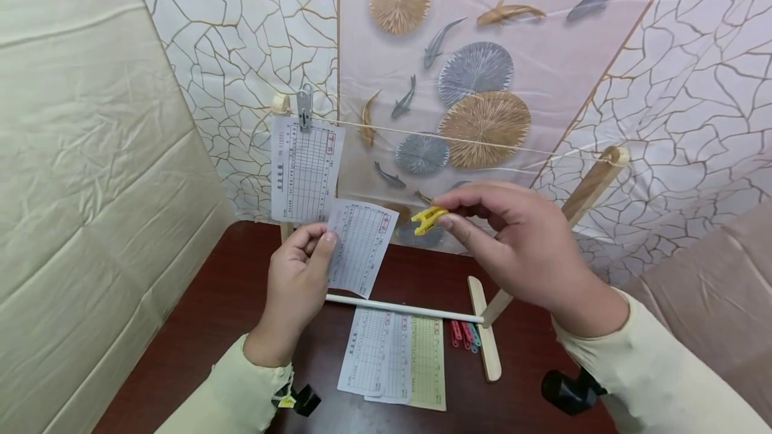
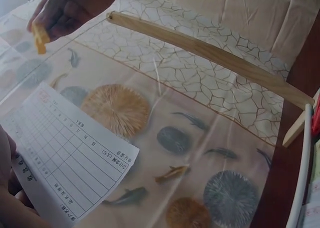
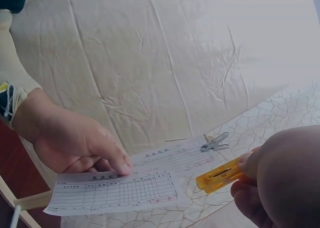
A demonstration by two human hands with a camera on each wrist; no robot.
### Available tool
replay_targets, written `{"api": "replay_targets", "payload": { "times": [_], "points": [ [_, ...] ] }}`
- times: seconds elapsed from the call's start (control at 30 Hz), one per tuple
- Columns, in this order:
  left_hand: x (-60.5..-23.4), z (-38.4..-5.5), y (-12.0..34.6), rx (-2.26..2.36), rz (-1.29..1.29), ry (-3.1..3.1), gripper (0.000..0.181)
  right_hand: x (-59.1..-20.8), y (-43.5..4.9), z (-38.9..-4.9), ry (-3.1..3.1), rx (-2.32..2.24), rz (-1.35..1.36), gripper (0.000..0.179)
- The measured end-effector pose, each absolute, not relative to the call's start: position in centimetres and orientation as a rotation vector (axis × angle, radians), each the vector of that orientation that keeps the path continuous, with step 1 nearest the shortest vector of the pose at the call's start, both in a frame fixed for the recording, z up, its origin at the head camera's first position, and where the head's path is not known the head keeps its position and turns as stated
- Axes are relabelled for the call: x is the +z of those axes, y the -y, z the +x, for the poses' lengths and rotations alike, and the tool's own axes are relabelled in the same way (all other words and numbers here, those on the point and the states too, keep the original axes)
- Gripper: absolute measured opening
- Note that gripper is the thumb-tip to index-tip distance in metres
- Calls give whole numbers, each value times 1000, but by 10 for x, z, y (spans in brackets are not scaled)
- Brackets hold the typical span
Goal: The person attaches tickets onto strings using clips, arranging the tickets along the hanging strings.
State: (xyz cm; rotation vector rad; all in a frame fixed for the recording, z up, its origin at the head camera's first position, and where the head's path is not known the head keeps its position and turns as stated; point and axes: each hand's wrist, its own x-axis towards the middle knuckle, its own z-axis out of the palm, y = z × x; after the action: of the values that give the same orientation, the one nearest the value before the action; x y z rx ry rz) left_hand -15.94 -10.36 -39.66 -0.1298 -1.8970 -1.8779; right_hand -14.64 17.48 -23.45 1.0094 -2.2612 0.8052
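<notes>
My left hand (image 1: 301, 280) pinches a printed receipt slip (image 1: 364, 246) by its left edge, thumb in front. In the right wrist view the slip (image 3: 115, 193) shows its ruled table and red stamp box. My right hand (image 1: 519, 240) holds a yellow clothespin (image 1: 429, 218) between thumb and fingers, to the right of the slip and apart from it. Behind the left hand, another slip (image 1: 307, 173) hangs from a string (image 1: 446, 137), held by a grey clothespin (image 1: 304, 107). The string runs between two wooden posts, and the right post (image 1: 594, 183) leans in view.
A white rod (image 1: 404, 308) joins the posts low down. Under it on the dark red table (image 1: 241, 327) lie white slips (image 1: 368, 353) and a yellow slip (image 1: 428, 367). Red and teal clothespins (image 1: 464, 335) lie beside the wooden foot (image 1: 491, 353). Patterned cloth (image 1: 253, 32) hangs behind.
</notes>
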Motion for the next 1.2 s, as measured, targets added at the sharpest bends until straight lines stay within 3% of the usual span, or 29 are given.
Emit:
{"api": "replay_targets", "payload": {
  "times": [0.57, 1.2],
  "points": [
    [-368, -172, 94, -1856, -160, 1828, 23, -183, -143, -171, 2317, 956, 913, 14],
    [-341, -188, 80, -1935, -108, 1736, 27, -127, -114, -213, 2503, 894, 780, 19]
  ]
}}
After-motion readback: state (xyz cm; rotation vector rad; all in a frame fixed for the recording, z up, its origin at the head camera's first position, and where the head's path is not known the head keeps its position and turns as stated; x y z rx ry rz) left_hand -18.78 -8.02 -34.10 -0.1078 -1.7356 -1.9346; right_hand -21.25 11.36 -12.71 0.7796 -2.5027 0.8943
